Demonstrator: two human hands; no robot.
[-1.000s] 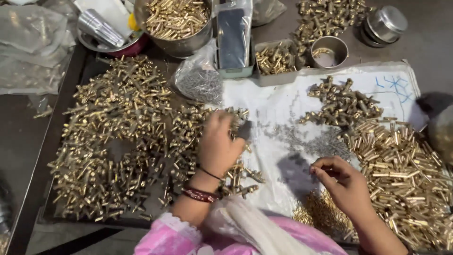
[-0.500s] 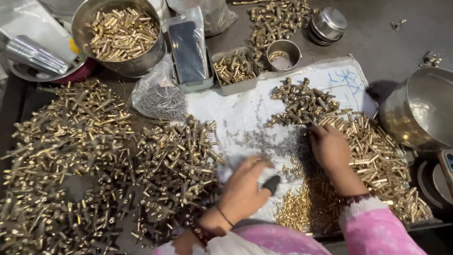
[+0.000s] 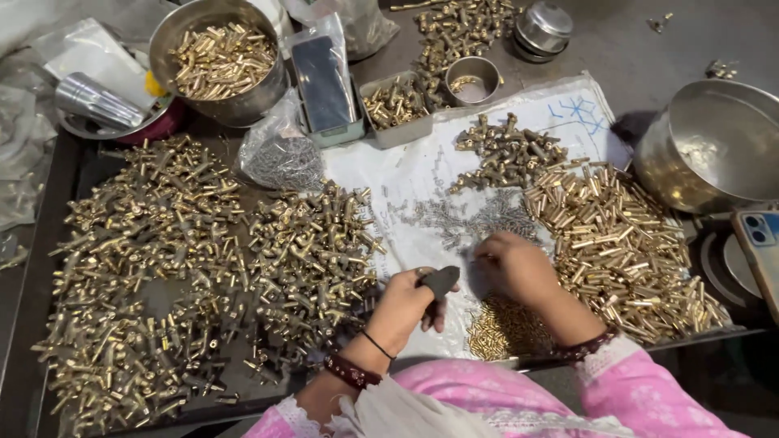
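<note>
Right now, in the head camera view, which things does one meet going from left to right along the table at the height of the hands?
Heap of brass fittings → left hand holding a small dark tool → right hand → pile of brass tubes → phone at the edge.

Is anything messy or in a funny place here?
Yes. A few brass bits lie alone on the bare table, away from the big heaps. A phone hangs off the right edge, beside the big steel pan.
</note>
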